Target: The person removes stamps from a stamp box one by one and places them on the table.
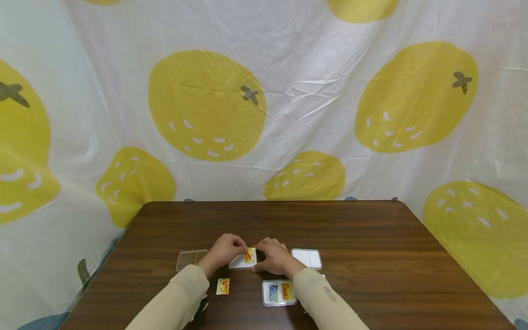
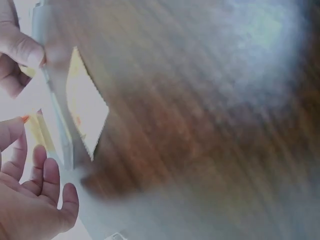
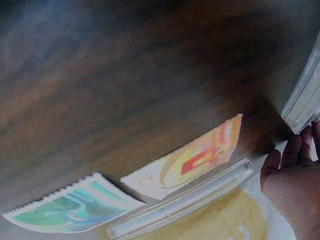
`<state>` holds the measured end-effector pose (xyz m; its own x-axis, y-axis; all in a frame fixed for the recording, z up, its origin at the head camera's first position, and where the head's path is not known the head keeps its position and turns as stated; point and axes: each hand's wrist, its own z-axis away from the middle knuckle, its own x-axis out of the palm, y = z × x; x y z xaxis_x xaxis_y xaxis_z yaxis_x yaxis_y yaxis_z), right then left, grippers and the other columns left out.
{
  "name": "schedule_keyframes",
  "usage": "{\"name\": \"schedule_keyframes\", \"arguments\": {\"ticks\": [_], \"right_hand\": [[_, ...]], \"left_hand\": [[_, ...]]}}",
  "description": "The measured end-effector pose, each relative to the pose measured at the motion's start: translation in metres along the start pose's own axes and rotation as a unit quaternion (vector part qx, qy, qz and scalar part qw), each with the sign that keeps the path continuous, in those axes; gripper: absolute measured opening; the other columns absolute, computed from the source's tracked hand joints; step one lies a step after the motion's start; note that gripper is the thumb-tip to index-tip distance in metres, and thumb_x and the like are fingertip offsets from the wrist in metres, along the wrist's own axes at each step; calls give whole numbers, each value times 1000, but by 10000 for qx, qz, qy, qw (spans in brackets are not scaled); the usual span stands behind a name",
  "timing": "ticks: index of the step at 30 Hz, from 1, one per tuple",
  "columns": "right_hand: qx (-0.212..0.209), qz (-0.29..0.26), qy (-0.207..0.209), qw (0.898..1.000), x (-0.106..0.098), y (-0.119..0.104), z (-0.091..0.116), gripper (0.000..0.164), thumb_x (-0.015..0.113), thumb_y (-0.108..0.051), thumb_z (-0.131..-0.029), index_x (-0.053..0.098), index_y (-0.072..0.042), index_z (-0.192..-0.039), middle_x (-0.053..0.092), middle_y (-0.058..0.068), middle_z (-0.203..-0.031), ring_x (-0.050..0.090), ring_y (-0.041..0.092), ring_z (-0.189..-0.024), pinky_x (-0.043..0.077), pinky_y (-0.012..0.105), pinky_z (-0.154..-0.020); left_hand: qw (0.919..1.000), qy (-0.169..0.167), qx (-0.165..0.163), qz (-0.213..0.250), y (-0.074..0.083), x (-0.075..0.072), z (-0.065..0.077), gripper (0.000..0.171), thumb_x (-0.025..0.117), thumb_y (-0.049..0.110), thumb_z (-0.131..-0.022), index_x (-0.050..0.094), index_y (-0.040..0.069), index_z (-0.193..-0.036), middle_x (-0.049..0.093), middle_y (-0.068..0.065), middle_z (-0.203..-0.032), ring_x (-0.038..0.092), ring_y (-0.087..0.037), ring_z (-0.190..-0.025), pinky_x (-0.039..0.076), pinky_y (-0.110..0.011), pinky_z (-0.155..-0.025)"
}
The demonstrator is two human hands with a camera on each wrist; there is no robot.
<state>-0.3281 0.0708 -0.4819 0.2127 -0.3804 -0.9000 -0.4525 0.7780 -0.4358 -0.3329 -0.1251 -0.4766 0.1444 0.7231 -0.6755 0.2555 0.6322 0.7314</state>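
Yellow stamp [image 1: 250, 255] in left hand [image 1: 224, 250]; tabletop [image 1: 363, 233] stretches to far edge [image 1: 255, 201].

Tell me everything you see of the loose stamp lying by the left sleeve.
The loose stamp is a small, paper-like rectangle, printed yellow and orange with a pale margin; its finer print is unreadable. It lies face up on the brown table, left of the case with two stamps. Neither the left hand nor the right hand touches it.
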Motion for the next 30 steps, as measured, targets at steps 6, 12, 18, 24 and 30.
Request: {"name": "schedule_keyframes", "arguments": {"ticks": [6,12,18,24,30], "right_hand": [[30,46,1,10000,-2,-2,1,62,82,-39,-80,64,-6,-129,56,10,-127,48,32,-121,35,51,-101],[62,0,-18,10000,-1,-1,0,59,82,-39,-81,65,-8,-129,55,10,-128,48,32,-122,34,51,-102],[60,1,-51,10000,0,0,-1,59,81,-40,-81,65,-11,-130,55,9,-128,48,31,-123,34,51,-103],[2,24,-44,10000,0,0,-1,58,81,-41,-81,65,-13,-131,55,9,-127,48,30,-121,35,50,-102],[31,-47,-71,10000,0,0,0,58,80,-41,-82,64,-14,-132,55,9,-128,48,30,-121,34,51,-103]], "left_hand": [[9985,-114,-387,370,6,-8,4,5,73,9,-87,74,5,-84,67,-1,-85,56,-15,-79,47,-34,-72],[9969,-86,-521,588,8,-12,7,6,73,8,-86,74,4,-83,68,-2,-87,55,-16,-81,45,-33,-73],[9961,-126,-569,660,6,-14,9,6,73,8,-87,74,4,-84,68,-3,-89,54,-16,-81,44,-33,-73],[9949,-129,-622,784,5,-18,12,6,73,10,-87,74,5,-84,68,-2,-90,55,-17,-82,44,-33,-75],[9936,-122,-638,921,4,-23,14,6,73,9,-87,74,4,-84,68,-2,-88,56,-17,-85,44,-35,-78]]}}
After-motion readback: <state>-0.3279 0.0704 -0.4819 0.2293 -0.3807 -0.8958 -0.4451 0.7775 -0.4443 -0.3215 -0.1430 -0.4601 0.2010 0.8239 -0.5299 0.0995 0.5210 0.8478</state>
